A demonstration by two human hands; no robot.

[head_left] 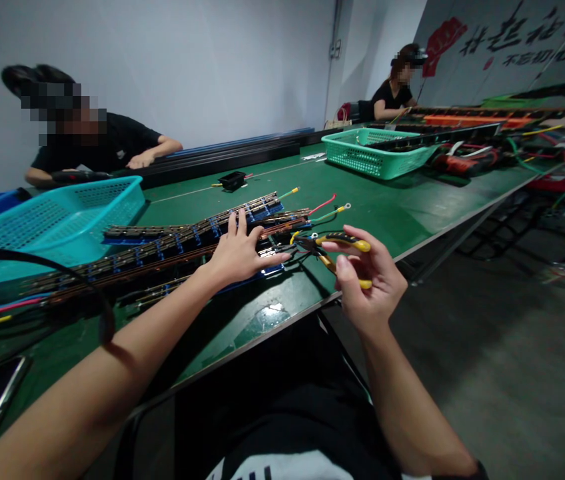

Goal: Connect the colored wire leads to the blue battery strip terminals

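We've got our left hand pressed flat, fingers spread, on the long strips of copper rails and blue clips lying on the green table. Our right hand grips yellow-handled pliers, nose at the strips' wired end. Teal basket sits far left.

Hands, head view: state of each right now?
Left hand: open, fingers spread, resting flat on the long strip assemblies.
Right hand: closed on yellow-handled pliers.
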